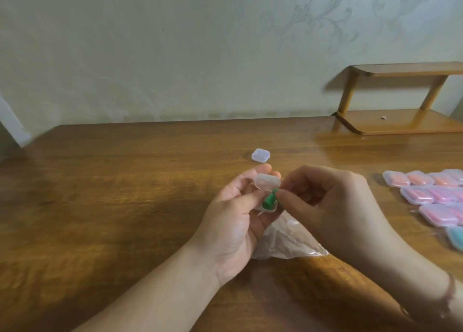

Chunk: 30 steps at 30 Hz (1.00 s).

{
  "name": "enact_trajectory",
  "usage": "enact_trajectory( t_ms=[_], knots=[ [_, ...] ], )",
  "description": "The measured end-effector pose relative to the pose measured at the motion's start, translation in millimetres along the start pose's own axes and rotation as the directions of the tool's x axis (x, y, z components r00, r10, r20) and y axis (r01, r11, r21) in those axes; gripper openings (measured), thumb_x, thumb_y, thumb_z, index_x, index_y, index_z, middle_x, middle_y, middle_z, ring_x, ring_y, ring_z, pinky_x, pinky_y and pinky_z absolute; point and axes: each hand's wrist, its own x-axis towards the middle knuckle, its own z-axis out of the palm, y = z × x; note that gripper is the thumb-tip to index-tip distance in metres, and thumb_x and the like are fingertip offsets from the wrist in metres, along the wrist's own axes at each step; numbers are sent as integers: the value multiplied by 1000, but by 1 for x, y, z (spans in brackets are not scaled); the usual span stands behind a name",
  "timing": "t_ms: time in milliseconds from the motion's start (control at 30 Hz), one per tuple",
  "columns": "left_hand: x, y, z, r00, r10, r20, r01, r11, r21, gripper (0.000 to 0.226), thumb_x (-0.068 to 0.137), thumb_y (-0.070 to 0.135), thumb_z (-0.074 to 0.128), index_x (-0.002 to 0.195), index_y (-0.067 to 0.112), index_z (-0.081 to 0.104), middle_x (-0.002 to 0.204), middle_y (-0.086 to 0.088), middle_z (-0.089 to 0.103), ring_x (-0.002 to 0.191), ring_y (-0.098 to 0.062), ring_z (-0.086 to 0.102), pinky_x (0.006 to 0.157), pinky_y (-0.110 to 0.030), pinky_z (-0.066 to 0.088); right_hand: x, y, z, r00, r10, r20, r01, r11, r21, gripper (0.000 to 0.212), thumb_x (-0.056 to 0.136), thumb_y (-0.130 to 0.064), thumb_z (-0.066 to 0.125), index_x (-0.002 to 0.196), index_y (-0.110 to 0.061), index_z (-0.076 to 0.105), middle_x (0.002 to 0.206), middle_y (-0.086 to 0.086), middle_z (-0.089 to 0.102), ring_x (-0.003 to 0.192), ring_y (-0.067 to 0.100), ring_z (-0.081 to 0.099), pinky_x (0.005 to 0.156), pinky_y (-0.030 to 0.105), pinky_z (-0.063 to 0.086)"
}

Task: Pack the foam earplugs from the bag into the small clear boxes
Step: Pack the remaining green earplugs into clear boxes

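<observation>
My left hand (pixel 234 214) holds a small clear box (pixel 266 184) with its lid swung open, above the table's middle. A green foam earplug (pixel 270 201) rests in the box's lower half. My right hand (pixel 323 194) pinches the top end of that earplug with thumb and forefinger. A crumpled clear plastic bag (pixel 288 239) lies on the table under both hands; I cannot tell what it holds. Another small clear box (pixel 260 155), closed, sits on the table just beyond my hands.
Several closed boxes with orange (pixel 419 179), pink (pixel 418 195) and blue (pixel 456 236) earplugs lie in rows at the right edge. A wooden two-tier shelf (pixel 400 121) stands at the back right against the wall. The wooden table (pixel 112 194) stretches left.
</observation>
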Motion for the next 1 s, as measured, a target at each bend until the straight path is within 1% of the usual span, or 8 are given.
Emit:
enact_trajectory(
  t_ms=[133, 267, 467, 633, 733, 833, 900, 1000],
  knots=[
    [-1, -4, 1, 999, 6, 40, -10, 994, 107, 37, 97, -4, 45, 123, 14, 65, 123, -14, 69, 115, -27, 66, 88, -31, 57, -3, -2, 4, 998, -31, -57, 33, 999, 34, 3, 77, -26, 72, 74, -26, 71, 64, -13, 67, 63, 7, 66, 57, 22, 52],
    [-3, -4, 2, 996, 17, 92, -30, 989, 145, 39, 97, -6, 45, 126, 15, 62, 126, -16, 67, 106, -22, 68, 89, -30, 56, -3, -1, 3, 996, -32, -80, 36, 998, 51, 3, 77, -27, 72, 75, -25, 72, 63, -14, 67, 63, 6, 66, 57, 22, 52],
    [0, -3, -2, 991, -12, 135, 5, 999, 49, 50, 97, -12, 38, 134, 15, 58, 133, -9, 65, 122, -26, 63, 98, -34, 54, -4, 1, 5, 995, -60, -85, 62, 998, 18, 3, 77, -22, 76, 77, -24, 74, 65, -17, 68, 64, 2, 66, 57, 12, 49],
    [0, -2, -3, 983, -12, 184, 15, 1000, -19, 52, 94, -12, 39, 134, 14, 58, 133, -10, 64, 125, -31, 60, 98, -36, 54, -3, 2, 5, 989, -116, -94, 112, 993, -46, 2, 76, -22, 77, 77, -24, 75, 68, -16, 67, 66, 6, 64, 58, 17, 49],
    [1, 0, -5, 979, -5, 203, 19, 998, -65, 49, 95, -8, 41, 137, 13, 56, 135, -12, 63, 119, -29, 64, 94, -34, 56, -2, 6, 6, 990, -132, -41, 128, 989, -80, 8, 79, -22, 74, 85, -26, 77, 77, -13, 68, 71, 7, 63, 62, 19, 49],
    [2, 1, -6, 983, -3, 181, 21, 995, -98, 48, 92, -4, 44, 135, 13, 58, 133, -14, 64, 106, -23, 68, 93, -32, 56, -1, 11, 6, 991, -131, 23, 133, 983, -124, 23, 81, -9, 74, 96, -26, 77, 87, -13, 68, 78, 6, 63, 69, 16, 49],
    [3, 1, -6, 988, 0, 154, 15, 995, -97, 48, 89, -2, 47, 132, 14, 59, 131, -14, 65, 107, -24, 68, 97, -35, 54, -1, 13, 5, 991, -124, 44, 128, 984, -120, 31, 80, -2, 74, 98, -27, 77, 89, -13, 69, 80, 6, 64, 71, 15, 48],
    [4, 1, -5, 991, 6, 135, 6, 996, -91, 48, 87, -2, 46, 131, 13, 59, 128, -15, 67, 108, -26, 68, 97, -37, 54, 0, 13, 4, 992, -118, 39, 122, 984, -126, 31, 78, -3, 75, 94, -29, 77, 86, -13, 69, 74, 8, 65, 67, 23, 50]
  ],
)
